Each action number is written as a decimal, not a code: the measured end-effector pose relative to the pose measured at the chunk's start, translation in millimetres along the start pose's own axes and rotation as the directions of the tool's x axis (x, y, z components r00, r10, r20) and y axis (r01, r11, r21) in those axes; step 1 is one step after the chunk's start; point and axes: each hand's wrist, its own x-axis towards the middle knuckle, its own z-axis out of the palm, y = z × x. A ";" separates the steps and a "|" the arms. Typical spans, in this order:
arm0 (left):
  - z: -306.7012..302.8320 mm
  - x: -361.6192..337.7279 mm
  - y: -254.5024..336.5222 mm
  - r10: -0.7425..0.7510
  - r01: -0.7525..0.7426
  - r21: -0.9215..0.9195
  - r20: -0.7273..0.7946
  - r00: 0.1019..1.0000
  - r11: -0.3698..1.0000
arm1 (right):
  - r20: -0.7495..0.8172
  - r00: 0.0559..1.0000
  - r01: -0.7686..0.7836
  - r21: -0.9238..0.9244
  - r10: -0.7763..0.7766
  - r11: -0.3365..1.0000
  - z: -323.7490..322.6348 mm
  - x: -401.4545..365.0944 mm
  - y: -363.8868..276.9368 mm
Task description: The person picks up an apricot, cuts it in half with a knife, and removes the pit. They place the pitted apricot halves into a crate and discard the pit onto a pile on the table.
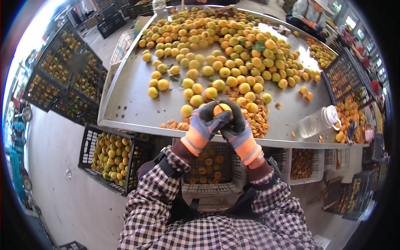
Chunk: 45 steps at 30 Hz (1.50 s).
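Both hands, in grey and orange work gloves, meet over the near edge of a metal table (137, 112). Between them they hold a yellow-orange apricot (221, 109). My left hand (205, 121) grips its left side with the fingers curled, and my right hand (237, 123) closes round its right side. Just beyond the hands spreads a heap of whole apricots (200, 35), yellow to greenish, with a few leaves among them. Split orange-brown pieces (259, 123) lie right beside my right hand, and a few more are by my left wrist.
A clear plastic bottle (313, 123) with a white lid stands at the table's right. Below the edge are a black crate of apricots (87, 146), a crate with fruit (239, 168) and a white crate of pieces (321, 162). Another person (306, 16) works at far right.
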 end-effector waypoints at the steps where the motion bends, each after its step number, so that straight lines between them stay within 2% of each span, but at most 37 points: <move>1: 1.0 -0.9 4.9 -0.037 0.037 -0.020 -0.001 0.999 0.999 | -0.005 1.000 0.021 -0.033 -0.022 0.999 -1.0 0.5 2.0; 2: 0.4 -1.9 3.4 -0.036 0.036 -0.020 0.015 0.999 0.999 | -0.020 1.000 0.021 -0.038 -0.022 0.999 -4.4 0.5 2.0; 4: -1.2 -2.3 0.1 0.063 -0.066 0.125 0.027 0.998 0.990 | 0.040 0.999 0.000 0.114 -0.004 0.993 -11.5 1.0 2.9; 5: -4.2 -3.7 0.5 0.064 -0.068 0.124 0.037 0.997 0.990 | 0.029 1.000 0.001 0.111 -0.005 0.994 -16.3 1.0 3.1; 7: -7.9 -5.5 9.5 -0.289 0.297 -0.047 0.134 0.948 0.954 | 0.147 0.982 -0.147 0.201 0.119 0.969 -24.9 1.9 1.1; 8: -7.5 -5.0 9.2 -0.278 0.285 -0.023 0.158 0.947 0.958 | 0.165 0.969 -0.228 0.316 0.183 0.921 -26.2 2.0 -1.1; 9: -4.9 -4.2 14.0 -0.277 0.284 -0.019 0.164 0.947 0.959 | 0.158 0.971 -0.225 0.319 0.182 0.921 -28.3 3.6 -3.8; 11: 2.4 -4.3 25.4 -0.291 0.309 -0.114 0.150 0.945 0.944 | 0.189 0.899 -0.434 0.502 0.396 0.748 -34.2 5.7 -10.7; 13: 5.7 -4.7 27.5 -0.317 0.329 -0.106 0.115 0.941 0.938 | 0.190 0.888 -0.443 0.601 0.419 0.666 -38.6 6.6 -30.8; 16: 1.1 -0.6 24.1 -0.237 0.296 -0.268 0.233 0.943 0.917 | 0.183 0.874 -0.454 0.640 0.451 0.620 -34.1 6.6 -33.2; 17: 0.4 0.2 19.6 -0.234 0.293 -0.268 0.229 0.945 0.918 | 0.182 0.857 -0.466 0.675 0.482 0.573 -34.3 6.5 -38.8; 18: 2.6 0.3 15.6 -0.260 0.296 -0.323 0.149 0.954 0.899 | 0.183 0.838 -0.476 0.706 0.514 0.524 -34.2 5.2 -42.4; 19: 2.8 0.5 11.7 -0.287 0.292 -0.377 0.069 0.955 0.879 | 0.187 0.839 -0.478 0.703 0.511 0.527 -33.9 2.9 -40.0; 20: -2.3 2.4 8.6 -0.302 0.285 -0.419 0.026 0.953 0.862 | 0.200 0.878 -0.437 0.704 0.435 0.560 -35.4 1.1 -34.9; 21: -7.3 6.0 11.5 -0.287 0.270 -0.419 0.022 0.958 0.867 | 0.210 0.913 -0.389 0.707 0.349 0.591 -38.9 1.3 -31.7; 22: -12.2 6.6 14.8 -0.273 0.266 -0.379 0.036 0.961 0.886 | 0.296 0.915 -0.404 0.653 0.275 0.641 -44.6 -1.4 -32.4; 23: -16.5 5.6 18.2 -0.267 0.268 -0.338 0.052 0.962 0.902 | 0.297 0.915 -0.403 0.653 0.273 0.641 -47.6 -3.1 -28.7; 24: -18.7 5.3 24.6 -0.276 0.288 -0.310 0.082 0.958 0.906 | 0.402 0.912 -0.280 0.454 0.086 0.846 -49.9 -5.4 -24.1; 25: -21.4 6.4 22.6 -0.278 0.291 -0.309 0.088 0.957 0.905 | 0.532 0.844 -0.082 0.247 -0.065 0.965 -52.8 -7.7 -21.5; 26: -24.2 5.6 18.0 -0.254 0.272 -0.298 0.097 0.962 0.915 | 0.593 0.802 -0.269 0.262 0.065 0.927 -57.1 -13.0 -21.5; 27: -25.7 3.6 14.2 -0.234 0.254 -0.289 0.104 0.967 0.923 | 0.575 0.783 -0.318 0.042 0.237 0.947 -66.8 -8.3 -35.4; 29: -20.6 -2.9 25.0 -0.261 0.280 -0.231 0.109 0.959 0.932 | 0.345 0.870 -0.440 0.221 0.352 0.870 -69.6 -1.1 -41.3; 30: -17.7 -4.2 26.0 -0.290 0.316 -0.181 0.156 0.944 0.931 | 0.203 0.914 -0.406 0.468 0.352 0.785 -68.3 0.8 -44.5; 31: -12.7 -4.7 26.1 -0.315 0.345 -0.129 0.204 0.927 0.930 | 0.049 0.927 -0.304 0.679 0.373 0.668 -65.8 3.5 -46.2; 32: -4.3 -5.6 25.9 -0.338 0.358 -0.075 0.195 0.921 0.931 | -0.068 0.927 -0.181 0.779 0.368 0.601 -63.2 6.6 -45.1; 33: -2.2 -8.2 20.2 -0.330 0.345 -0.028 0.226 0.917 0.938 | -0.179 0.944 -0.039 0.773 0.276 0.634 -62.6 10.2 -33.1; 35: 4.9 -10.0 12.8 -0.330 0.316 0.097 0.268 0.905 0.944 | -0.309 0.935 0.174 0.826 0.172 0.536 -56.7 14.4 -41.7; 36: 6.9 -10.7 5.5 -0.343 0.329 0.098 0.277 0.898 0.939 | -0.377 0.909 0.226 0.803 0.177 0.552 -54.4 17.9 -39.9; 38: 10.1 -10.8 -11.1 -0.116 0.076 0.126 0.353 0.929 0.989 | -0.426 0.889 0.277 0.790 0.166 0.547 -53.7 22.5 -43.6; 39: 12.3 -11.9 -11.2 -0.124 0.084 0.127 0.356 0.926 0.988 | -0.453 0.874 0.296 0.784 0.176 0.546 -52.9 24.1 -46.4; 41: 15.6 -14.6 -8.7 -0.252 0.237 0.087 0.382 0.889 0.968 | -0.442 0.884 0.290 0.778 0.156 0.557 -51.6 25.2 -43.4; 43: 17.0 -14.1 -13.9 -0.245 0.228 0.089 0.377 0.893 0.970 | -0.427 0.894 0.285 0.772 0.132 0.568 -50.1 27.5 -39.8; 45: 18.4 -14.6 -18.0 -0.226 0.210 0.083 0.382 0.896 0.974 | -0.420 0.905 0.282 0.716 0.071 0.638 -47.4 29.0 -35.8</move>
